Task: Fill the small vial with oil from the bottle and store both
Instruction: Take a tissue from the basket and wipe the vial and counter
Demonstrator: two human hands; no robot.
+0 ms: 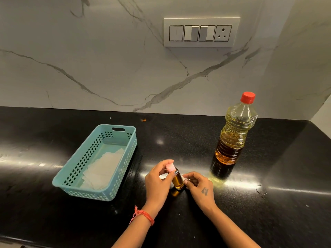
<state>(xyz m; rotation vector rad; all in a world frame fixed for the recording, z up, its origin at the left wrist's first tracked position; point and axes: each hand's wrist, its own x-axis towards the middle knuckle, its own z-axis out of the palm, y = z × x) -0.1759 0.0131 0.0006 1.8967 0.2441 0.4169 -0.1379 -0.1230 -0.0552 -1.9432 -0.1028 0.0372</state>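
The small vial (177,181) stands on the black counter near the front, filled with amber oil. My left hand (157,181) pinches a pink cap (170,167) just above and to the left of the vial's mouth. From the right, the fingertips of my right hand (199,186) hold the vial's side. The oil bottle (232,138) stands upright to the back right of my hands, about half full, with its red cap (247,97) on.
A teal perforated basket (59,182) lies to the left of my hands, with white paper sheets (104,169) on its floor. The marble wall behind carries a switch panel (201,32). A side wall closes the counter at the far right.
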